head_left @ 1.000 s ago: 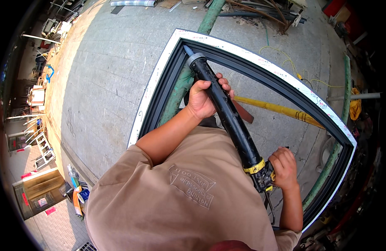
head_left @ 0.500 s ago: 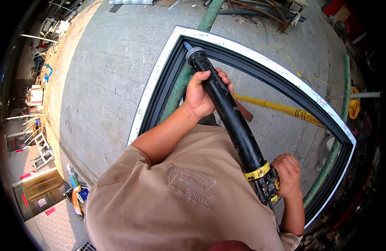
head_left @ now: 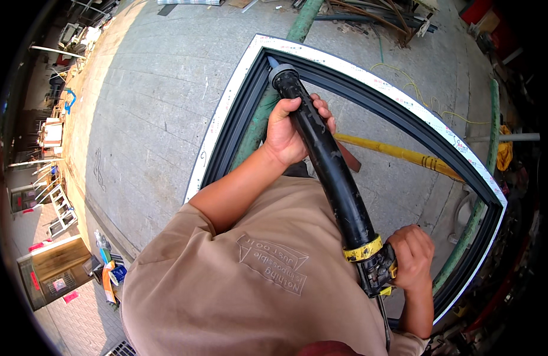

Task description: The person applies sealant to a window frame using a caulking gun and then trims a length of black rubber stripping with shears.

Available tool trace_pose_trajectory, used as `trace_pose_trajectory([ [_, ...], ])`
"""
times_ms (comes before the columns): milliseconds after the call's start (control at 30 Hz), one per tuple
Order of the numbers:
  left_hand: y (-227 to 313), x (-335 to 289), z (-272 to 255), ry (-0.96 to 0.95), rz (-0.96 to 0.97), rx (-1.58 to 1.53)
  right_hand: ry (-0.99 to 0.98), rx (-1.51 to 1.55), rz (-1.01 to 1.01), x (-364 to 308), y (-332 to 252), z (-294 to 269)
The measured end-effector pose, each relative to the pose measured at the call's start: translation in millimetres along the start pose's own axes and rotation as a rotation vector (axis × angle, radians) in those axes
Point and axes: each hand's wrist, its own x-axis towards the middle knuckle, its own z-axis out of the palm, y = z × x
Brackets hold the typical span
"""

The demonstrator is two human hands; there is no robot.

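Note:
A long black caulking gun (head_left: 333,166) with a yellow collar slants from lower right up to the far left corner of a window frame (head_left: 369,77). Its pale nozzle points into the inner corner of that frame, and I cannot tell whether the tip touches. My left hand (head_left: 288,133) wraps round the front part of the barrel, thumb on top. At the rear, my right hand (head_left: 411,252) is closed round the handle and trigger, which it partly hides. Dark grooved profiles line the frame, whose outer faces carry white film.
Green pipes (head_left: 250,139) run under the frame on both sides. A yellow bar (head_left: 404,155) crosses below its opening. Metal scraps (head_left: 392,21) and a thin yellow cord (head_left: 419,95) lie on the concrete floor beyond. Far left are a small ladder (head_left: 63,210) and a wooden cabinet (head_left: 57,270).
The gun's front end and my left hand have shifted slightly right. Its rear has swung a little left and down, with the right hand slightly lower. Both hands keep their hold.

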Motion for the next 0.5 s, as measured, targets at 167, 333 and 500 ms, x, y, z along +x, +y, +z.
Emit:
trace_pose_trajectory([
  [167,-1,-1,-5,0.011,0.007,-0.002,0.030,-0.022,-0.037,-2,9,6],
  [333,1,-1,-7,-0.004,-0.013,-0.010,0.040,-0.039,-0.049,-5,14,16],
  [500,0,-1,-3,-0.016,-0.025,-0.005,0.058,-0.028,-0.058,-9,18,22],
])
